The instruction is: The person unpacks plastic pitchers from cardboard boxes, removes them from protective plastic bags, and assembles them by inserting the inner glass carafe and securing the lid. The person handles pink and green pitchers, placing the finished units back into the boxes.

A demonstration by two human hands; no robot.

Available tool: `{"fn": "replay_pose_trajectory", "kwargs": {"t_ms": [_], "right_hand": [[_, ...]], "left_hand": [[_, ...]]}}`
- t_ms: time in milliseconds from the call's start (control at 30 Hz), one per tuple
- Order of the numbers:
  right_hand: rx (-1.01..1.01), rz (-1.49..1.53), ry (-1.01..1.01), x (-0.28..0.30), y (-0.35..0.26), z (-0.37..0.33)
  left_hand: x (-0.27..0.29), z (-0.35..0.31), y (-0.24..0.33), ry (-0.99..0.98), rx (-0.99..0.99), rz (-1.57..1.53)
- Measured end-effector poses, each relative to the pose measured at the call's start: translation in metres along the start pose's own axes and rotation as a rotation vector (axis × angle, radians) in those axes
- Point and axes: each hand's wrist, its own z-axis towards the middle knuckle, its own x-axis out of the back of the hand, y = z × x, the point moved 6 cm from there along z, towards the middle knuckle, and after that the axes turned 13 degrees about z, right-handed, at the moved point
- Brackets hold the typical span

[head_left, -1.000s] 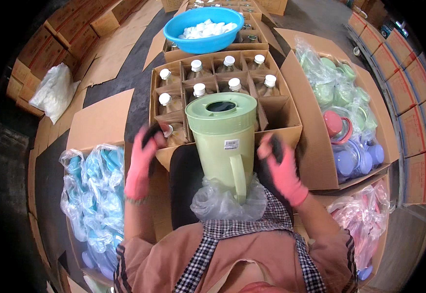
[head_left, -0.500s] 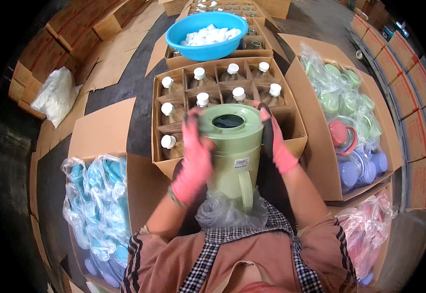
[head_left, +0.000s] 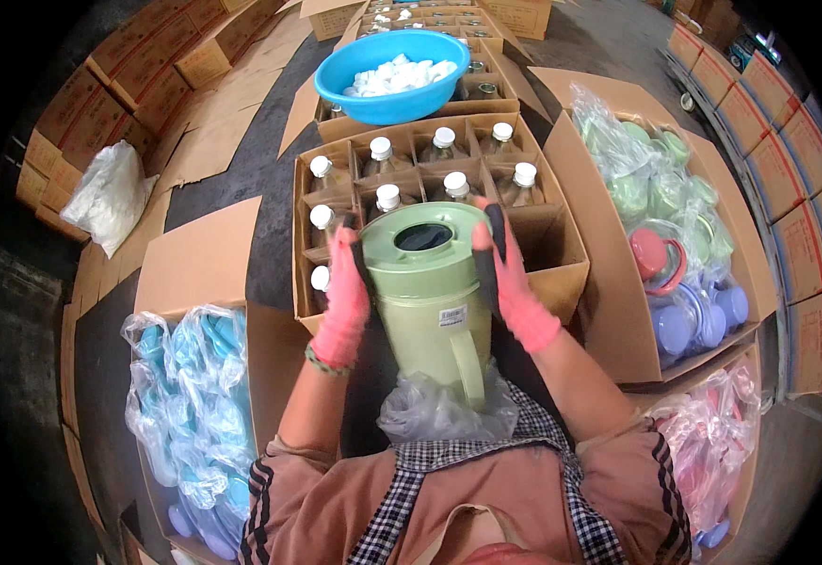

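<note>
A pale green vacuum jug [head_left: 435,325] stands upright in front of me, with a side handle [head_left: 467,367] toward me and a white label [head_left: 452,317]. Its green collar [head_left: 427,254] has a round, dark opening. My left hand [head_left: 342,301], in a pink glove with dark fingers, presses against the collar's left side. On the opposite side, my right hand [head_left: 516,282] grips the collar, thumb near the rim. A crumpled clear plastic bag [head_left: 444,407] surrounds the jug's base.
A divided carton [head_left: 562,292] of white-capped glass bottles lies ahead. Behind it, a blue basin [head_left: 331,80] holds small white pieces. Open cartons flank me: bagged blue parts [head_left: 194,405] left, green, red and purple parts [head_left: 660,188] right, bagged pink parts [head_left: 708,443] lower right.
My left hand has shifted from the jug's front left to its left side. My right hand has come lower and closer around the collar. The jug appears slightly farther left.
</note>
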Motion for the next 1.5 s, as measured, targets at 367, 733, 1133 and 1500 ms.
{"fn": "replay_pose_trajectory", "kwargs": {"t_ms": [367,733,1133,1500], "right_hand": [[0.342,0.407,-0.213,-0.029,-0.123,-0.001],[-0.085,0.313,-0.269,-0.071,-0.074,0.040],[-0.070,-1.384,-0.622,0.071,0.171,0.080],[-0.214,-1.273,-0.767,0.054,0.189,0.066]], "left_hand": [[-0.042,-0.078,0.136,0.110,-1.093,1.043],[-0.037,-0.053,0.109,0.379,-0.811,0.759],[0.035,0.041,-0.061,0.151,-0.038,-0.770],[0.071,0.044,-0.057,0.246,-0.083,-0.741]]}}
